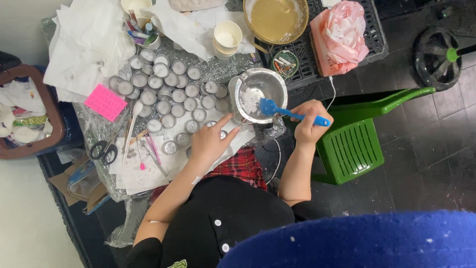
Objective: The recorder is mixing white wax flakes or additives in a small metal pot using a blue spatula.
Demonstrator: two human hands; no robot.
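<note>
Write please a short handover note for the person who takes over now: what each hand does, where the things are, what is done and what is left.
Right hand holds the blue spatula, its blade inside the metal pot.
Left hand rests on the table beside the pot, fingers by its handle; whether it grips anything cannot be told.
The pot holds a little white stuff.
Done: many small tins left of the pot look filled with pale material.
Left: some white stuff remains in the pot; a few tins near the left hand are hard to judge.

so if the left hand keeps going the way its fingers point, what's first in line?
The left hand points up and right, toward the metal bowl. Its fingertips are already at the bowl's near rim or handle; whether they touch is unclear from this top-down view.
</note>
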